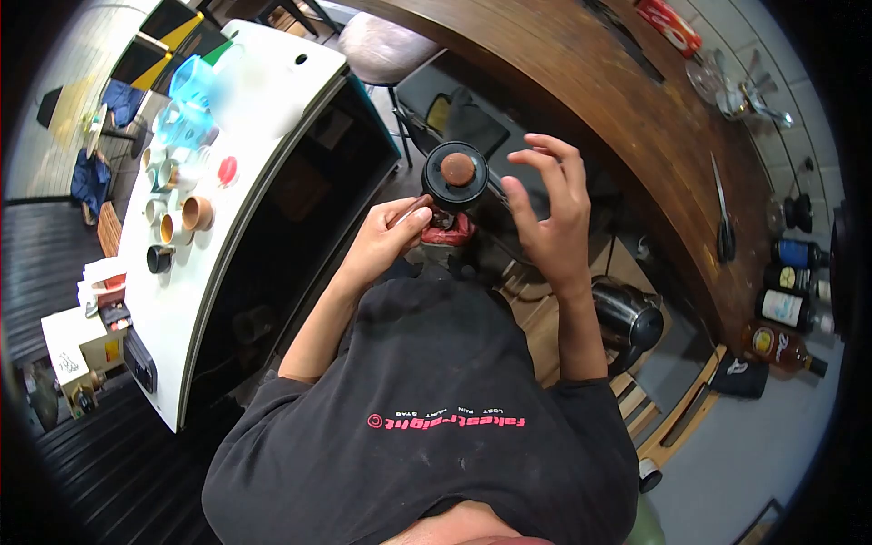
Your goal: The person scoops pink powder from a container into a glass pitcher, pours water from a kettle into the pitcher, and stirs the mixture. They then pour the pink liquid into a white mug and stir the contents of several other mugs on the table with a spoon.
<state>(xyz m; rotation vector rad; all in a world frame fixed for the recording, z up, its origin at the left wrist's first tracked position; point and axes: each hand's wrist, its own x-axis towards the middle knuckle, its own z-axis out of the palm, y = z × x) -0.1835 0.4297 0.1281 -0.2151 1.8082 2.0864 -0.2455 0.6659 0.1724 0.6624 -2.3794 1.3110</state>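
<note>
In front of my chest is a dark pot, seen from above, with a round black lid (443,193) and a reddish-brown knob (457,169). My left hand (392,234) is closed around what looks like its brown handle (413,211). To the right of the pot, my right hand (556,204) is raised with its fingers curved and apart, holding nothing. Something red (447,232) shows beneath the pot; its kind is partly hidden.
Several cups (197,213) and a blue pitcher (192,84) stand on the white counter (168,354) at left. A curved wooden counter (545,64) runs along the right, bearing scissors (724,238). Bottles (783,309) line its far side. An electric kettle (627,313) sits lower right.
</note>
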